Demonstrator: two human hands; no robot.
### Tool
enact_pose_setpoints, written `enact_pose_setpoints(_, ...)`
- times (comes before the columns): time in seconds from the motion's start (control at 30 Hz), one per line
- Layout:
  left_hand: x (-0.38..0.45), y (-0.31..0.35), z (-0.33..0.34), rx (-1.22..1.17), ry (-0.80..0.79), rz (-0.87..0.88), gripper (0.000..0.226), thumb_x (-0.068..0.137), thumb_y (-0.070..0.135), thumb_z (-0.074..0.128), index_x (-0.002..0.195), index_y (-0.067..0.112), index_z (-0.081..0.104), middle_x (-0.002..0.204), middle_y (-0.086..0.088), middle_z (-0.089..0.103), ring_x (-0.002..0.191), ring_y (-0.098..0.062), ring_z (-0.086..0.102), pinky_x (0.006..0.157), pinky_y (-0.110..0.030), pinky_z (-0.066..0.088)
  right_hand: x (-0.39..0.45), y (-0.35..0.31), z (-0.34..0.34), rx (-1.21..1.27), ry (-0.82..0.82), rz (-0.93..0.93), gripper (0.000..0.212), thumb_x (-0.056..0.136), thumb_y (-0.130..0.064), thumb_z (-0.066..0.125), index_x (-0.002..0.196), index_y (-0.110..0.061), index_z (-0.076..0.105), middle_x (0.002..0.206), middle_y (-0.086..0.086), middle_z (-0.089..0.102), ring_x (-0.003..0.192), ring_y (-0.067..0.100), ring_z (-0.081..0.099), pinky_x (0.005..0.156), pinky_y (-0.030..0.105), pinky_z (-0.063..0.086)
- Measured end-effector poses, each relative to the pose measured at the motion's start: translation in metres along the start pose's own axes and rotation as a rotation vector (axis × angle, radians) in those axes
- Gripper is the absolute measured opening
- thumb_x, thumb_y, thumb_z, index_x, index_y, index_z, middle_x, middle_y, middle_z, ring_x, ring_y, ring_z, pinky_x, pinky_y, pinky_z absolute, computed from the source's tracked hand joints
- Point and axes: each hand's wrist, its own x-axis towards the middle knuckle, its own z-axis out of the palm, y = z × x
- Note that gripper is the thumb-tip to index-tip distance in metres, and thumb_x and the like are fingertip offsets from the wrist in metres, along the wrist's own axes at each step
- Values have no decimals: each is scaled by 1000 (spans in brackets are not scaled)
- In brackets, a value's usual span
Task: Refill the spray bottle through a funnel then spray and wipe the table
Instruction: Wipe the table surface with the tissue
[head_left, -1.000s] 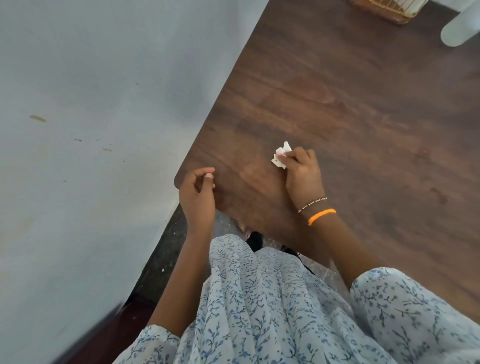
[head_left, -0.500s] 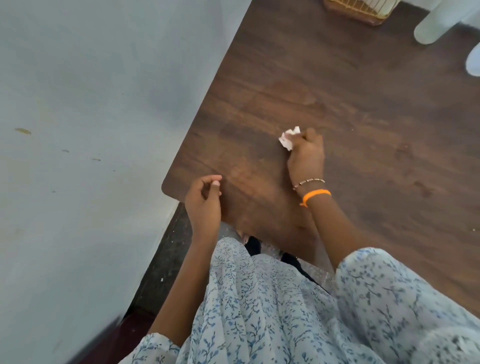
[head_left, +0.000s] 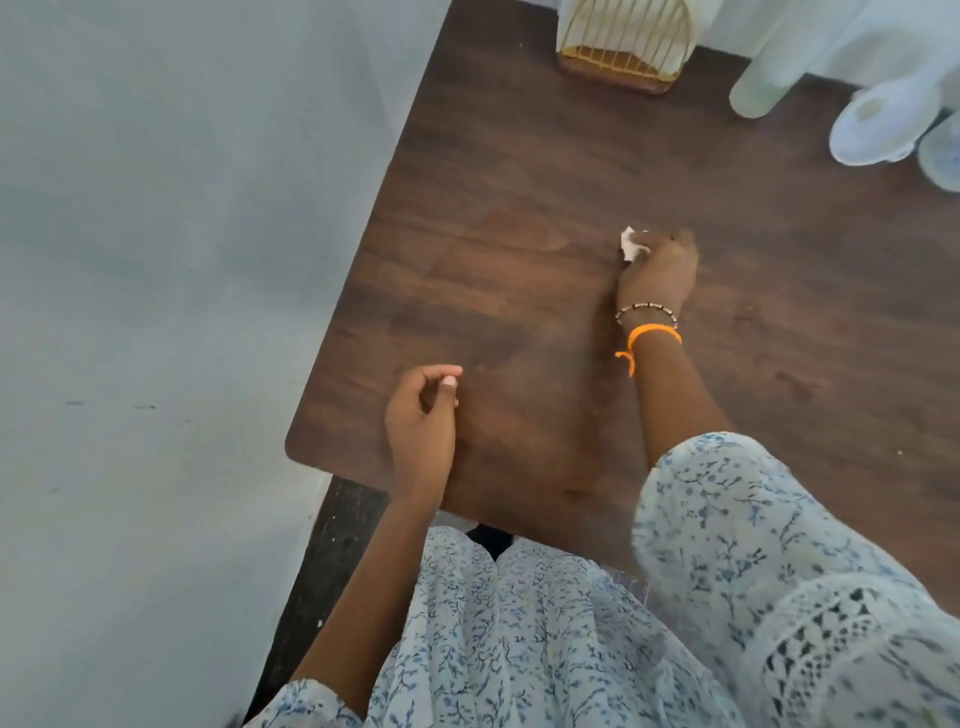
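A gold wire basket (head_left: 626, 44) sits at the far edge of the tabletop, at twelve o'clock. A pale grey wall (head_left: 182, 260) fills the nine o'clock side. At seven o'clock, a dark strip of floor (head_left: 332, 545) shows.

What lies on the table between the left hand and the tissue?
Nothing: the head view shows only bare wood of the table between the left hand and the tissue.
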Motion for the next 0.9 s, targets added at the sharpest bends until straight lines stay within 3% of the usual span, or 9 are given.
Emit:
enact_pose_setpoints(0.07,3,3,9,8,-40,14,25,90,11,57,84,33,65,88,4,66,76,-8,60,75,-23,47,-12,-24,8,-33,-104,-17,28,87,-3,50,108,-6,67,116,17,56,107,31,52,85,27,38)
enact_pose_setpoints(0.17,9,6,21,13,-73,53,30,89,7,57,81,34,65,89,1,67,78,-15,60,75,-28,50,-50,-69,19,-16,-269,-476,23,90,-17,49,100,-7,67,103,13,61,93,30,56,76,36,52)
enact_pose_setpoints(0.27,16,7,29,43,-84,78,31,88,6,57,79,35,66,89,0,67,77,-20,60,76,-34,51,-38,-58,25,-19,-135,-655,18,83,-18,55,84,-8,70,88,14,64,76,34,61,52,37,55)
enact_pose_setpoints(0.37,17,8,37,61,-120,90,29,89,8,57,80,34,65,91,2,67,78,-19,61,75,-30,50,0,-14,2,-61,61,-436,16,73,-3,66,86,-8,73,86,18,65,73,40,61,65,35,54)
enact_pose_setpoints(0.57,1,14,58,61,-170,105,30,90,4,57,81,32,64,86,-2,66,74,-17,59,68,-19,45,2,44,-36,-65,155,86,19,83,-1,51,87,3,69,95,22,61,85,39,57,73,36,38)
enact_pose_setpoints(0.67,-4,19,65,65,-148,123,27,89,3,56,83,28,64,86,-5,66,69,-9,56,66,-14,43,-35,5,-14,6,-22,-148,20,81,5,50,92,0,67,94,21,63,77,20,58,79,21,40)
enact_pose_setpoints(0.73,-4,20,69,61,-129,132,26,89,2,56,83,26,64,86,-7,65,68,-7,55,68,-16,44,-74,-21,-4,28,-192,-495,22,83,2,48,93,1,68,97,20,62,87,29,52,81,35,47)
enact_pose_setpoints(0.8,-3,19,70,38,-108,124,23,89,1,55,85,22,64,88,-9,65,70,-8,56,71,-20,47,-99,-15,-1,41,-237,-728,23,79,-9,49,87,-5,71,96,12,61,86,27,45,67,35,50)
enact_pose_setpoints(0.9,-8,18,74,59,-106,123,26,90,2,55,83,25,64,87,-5,65,65,-5,55,67,-15,45,-74,36,-22,66,-111,-670,18,76,0,64,89,-12,70,95,12,67,92,25,52,80,39,50)
